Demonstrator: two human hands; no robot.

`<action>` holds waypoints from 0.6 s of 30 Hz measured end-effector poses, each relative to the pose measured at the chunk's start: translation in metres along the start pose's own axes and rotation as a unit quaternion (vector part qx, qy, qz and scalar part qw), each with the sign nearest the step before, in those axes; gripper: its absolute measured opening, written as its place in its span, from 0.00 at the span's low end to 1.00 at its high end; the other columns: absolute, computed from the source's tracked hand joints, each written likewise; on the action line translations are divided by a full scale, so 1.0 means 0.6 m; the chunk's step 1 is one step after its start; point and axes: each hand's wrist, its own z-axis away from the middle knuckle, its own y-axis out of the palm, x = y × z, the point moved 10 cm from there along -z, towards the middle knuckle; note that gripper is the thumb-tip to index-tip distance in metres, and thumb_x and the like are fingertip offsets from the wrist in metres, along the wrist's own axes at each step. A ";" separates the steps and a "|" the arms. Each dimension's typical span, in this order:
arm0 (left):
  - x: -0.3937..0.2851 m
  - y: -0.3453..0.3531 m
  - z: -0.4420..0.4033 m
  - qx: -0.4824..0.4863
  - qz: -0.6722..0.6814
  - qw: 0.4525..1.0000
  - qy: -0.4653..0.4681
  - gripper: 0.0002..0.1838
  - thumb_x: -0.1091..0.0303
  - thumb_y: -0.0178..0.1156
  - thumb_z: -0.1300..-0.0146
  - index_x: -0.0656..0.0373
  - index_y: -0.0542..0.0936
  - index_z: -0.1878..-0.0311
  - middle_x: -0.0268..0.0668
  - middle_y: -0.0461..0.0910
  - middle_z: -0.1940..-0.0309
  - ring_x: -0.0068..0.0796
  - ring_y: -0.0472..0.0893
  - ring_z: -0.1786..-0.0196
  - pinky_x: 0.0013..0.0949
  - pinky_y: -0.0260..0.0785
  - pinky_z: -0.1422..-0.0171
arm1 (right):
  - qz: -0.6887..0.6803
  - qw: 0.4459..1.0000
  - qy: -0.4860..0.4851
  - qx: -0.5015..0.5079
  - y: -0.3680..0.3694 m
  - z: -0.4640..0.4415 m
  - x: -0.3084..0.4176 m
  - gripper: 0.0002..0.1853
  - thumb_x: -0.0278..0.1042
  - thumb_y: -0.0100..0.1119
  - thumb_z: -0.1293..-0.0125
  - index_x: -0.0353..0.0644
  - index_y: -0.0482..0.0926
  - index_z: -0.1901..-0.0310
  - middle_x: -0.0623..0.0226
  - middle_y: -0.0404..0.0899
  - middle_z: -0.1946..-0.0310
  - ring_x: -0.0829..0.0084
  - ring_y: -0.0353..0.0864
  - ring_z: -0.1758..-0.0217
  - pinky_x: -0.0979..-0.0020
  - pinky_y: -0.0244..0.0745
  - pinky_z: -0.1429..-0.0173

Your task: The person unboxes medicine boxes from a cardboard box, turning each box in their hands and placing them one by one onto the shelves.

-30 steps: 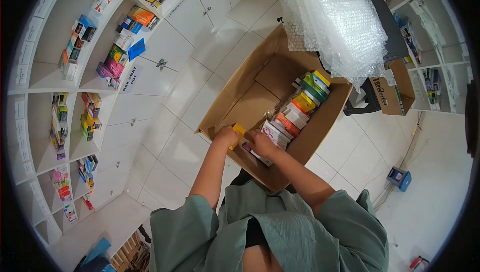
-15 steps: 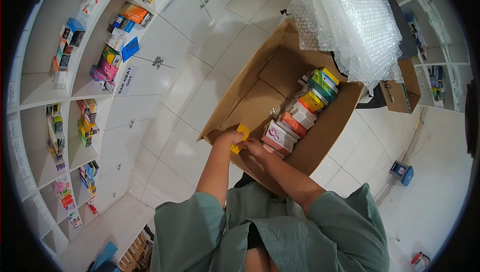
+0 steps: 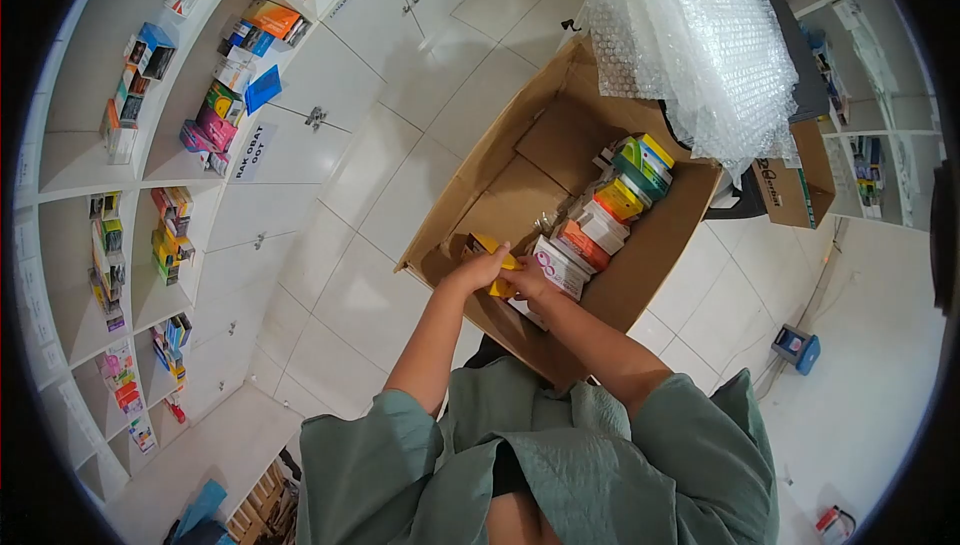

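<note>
Both my hands are inside a large open cardboard carton [image 3: 440, 195], near its close left end. My left hand [image 3: 478, 271] is closed around a small yellow box [image 3: 488, 244], whose top shows above my fingers. Against the box's right side, my right hand [image 3: 530, 277] also grips it with bent fingers. To the right of my hands, a row of medicine boxes runs along the carton's wall. It includes a white and pink box [image 3: 560, 269], an orange and white box [image 3: 582, 245], a yellow box [image 3: 619, 201] and a green box [image 3: 641, 169].
Bubble wrap [image 3: 690, 55] hangs over the carton's far right corner. Another small carton [image 3: 785, 190] stands beyond it. White shelves [image 3: 90, 190] with many medicine boxes line the left. A blue and grey device [image 3: 796, 348] sits on the floor at right.
Both hands have moved right and slightly up with the yellow box, closer to the row of medicine boxes. The box's angle has shifted.
</note>
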 end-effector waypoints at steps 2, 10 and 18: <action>-0.045 -0.006 0.043 -0.022 -0.007 1.000 0.007 0.40 0.36 0.32 0.33 0.69 0.77 0.51 0.55 0.77 0.52 0.48 0.75 0.45 0.41 0.64 0.41 | 0.018 0.999 -0.032 -0.020 -0.014 -0.010 0.001 0.44 0.42 0.79 0.61 0.33 0.63 0.45 0.55 0.76 0.56 0.66 0.80 0.60 0.68 0.78 0.58; -0.113 -0.010 0.129 -0.038 -0.044 0.998 0.036 0.38 0.37 0.33 0.32 0.66 0.77 0.48 0.51 0.80 0.54 0.47 0.78 0.50 0.40 0.66 0.44 | -0.016 0.992 -0.120 -0.041 -0.041 0.023 0.015 0.38 0.30 0.72 0.52 0.36 0.60 0.41 0.53 0.71 0.53 0.63 0.79 0.57 0.67 0.81 0.65; -0.114 -0.022 0.231 -0.212 0.170 0.934 0.233 0.23 0.53 0.44 0.29 0.65 0.75 0.48 0.43 0.80 0.62 0.30 0.79 0.56 0.31 0.70 0.49 | -0.173 0.976 -0.121 0.056 -0.082 0.158 0.050 0.32 0.27 0.66 0.47 0.38 0.62 0.42 0.59 0.72 0.55 0.67 0.79 0.57 0.68 0.79 0.61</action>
